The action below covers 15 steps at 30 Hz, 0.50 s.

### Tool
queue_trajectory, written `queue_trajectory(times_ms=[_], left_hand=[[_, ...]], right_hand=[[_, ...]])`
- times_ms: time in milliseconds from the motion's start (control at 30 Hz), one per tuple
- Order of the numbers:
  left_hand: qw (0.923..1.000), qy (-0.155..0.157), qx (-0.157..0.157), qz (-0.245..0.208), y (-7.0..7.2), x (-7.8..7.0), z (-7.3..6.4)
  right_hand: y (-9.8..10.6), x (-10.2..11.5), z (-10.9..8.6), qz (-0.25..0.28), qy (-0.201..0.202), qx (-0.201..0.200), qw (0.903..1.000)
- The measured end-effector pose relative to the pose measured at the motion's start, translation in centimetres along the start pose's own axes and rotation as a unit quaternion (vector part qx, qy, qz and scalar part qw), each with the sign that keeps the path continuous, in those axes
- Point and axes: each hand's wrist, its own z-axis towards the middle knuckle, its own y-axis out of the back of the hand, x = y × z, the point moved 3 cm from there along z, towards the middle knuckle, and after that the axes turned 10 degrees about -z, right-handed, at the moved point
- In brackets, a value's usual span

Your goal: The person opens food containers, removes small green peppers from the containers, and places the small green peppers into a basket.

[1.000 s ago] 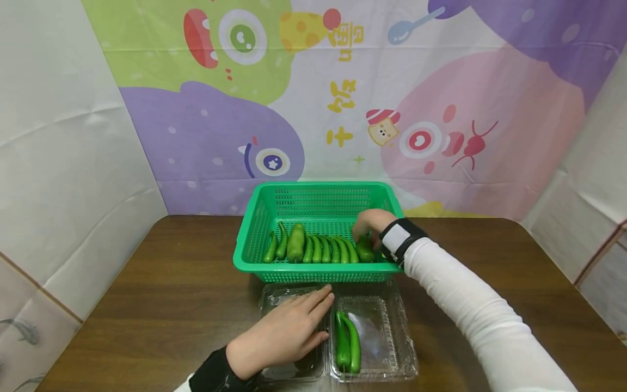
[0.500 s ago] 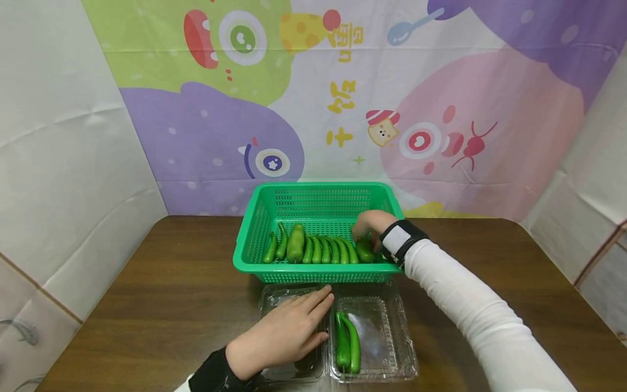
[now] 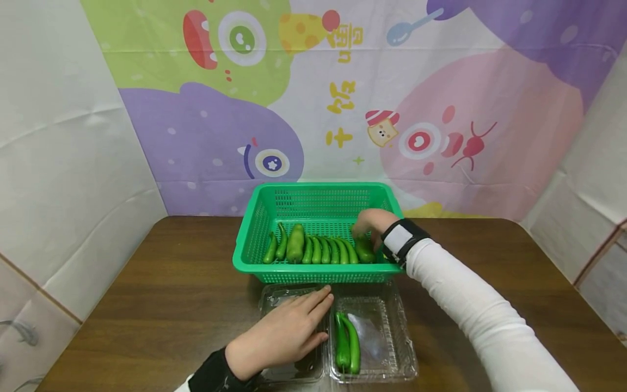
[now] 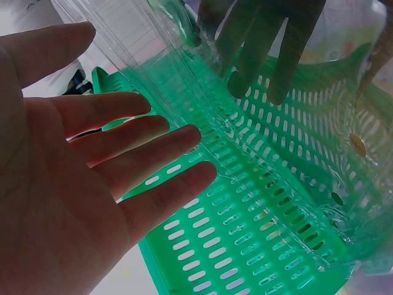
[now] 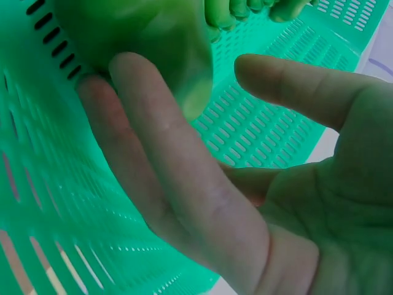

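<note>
My left hand lies over the left half of a clear plastic clamshell box, fingers extended. In the left wrist view that hand has spread, straight fingers beside the clear plastic. Two slim green peppers lie in the box's right half. My right hand reaches into the right end of a green basket, at a large green pepper. In the right wrist view, two extended fingers touch the large pepper, while the thumb stands apart from it.
Several slim green peppers lie in a row in the basket, with a wide light-green one towards the left. The basket stands behind the box on a brown wooden table. A cartoon-printed cloth hangs behind.
The large green pepper under my right hand shifts very slightly left. My left hand, the box and the basket stay where they were.
</note>
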Motion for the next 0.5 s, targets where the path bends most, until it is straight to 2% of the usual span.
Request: queue_trajectory(times_ms=[100,333,433,500], left_hand=[[1.0,0.0,0.001,-0.002,0.0,0.0,0.0],[0.9999,0.004,0.008,-0.013,-0.1,0.1,0.0],[0.9999,0.004,0.006,-0.014,-0.1,0.1,0.0],[0.9999,0.005,0.005,-0.012,0.0,0.0,0.0]], right_hand=[[0.3,0.1,-0.3,-0.008,-0.01,-0.01,0.9999],[1.5,0.4,-0.3,-0.107,-0.011,-0.036,0.9935],[1.8,0.6,-1.1,-0.118,-0.002,-0.055,0.9915],[1.9,1.0,-2.6,-0.125,0.006,-0.075,0.9892]])
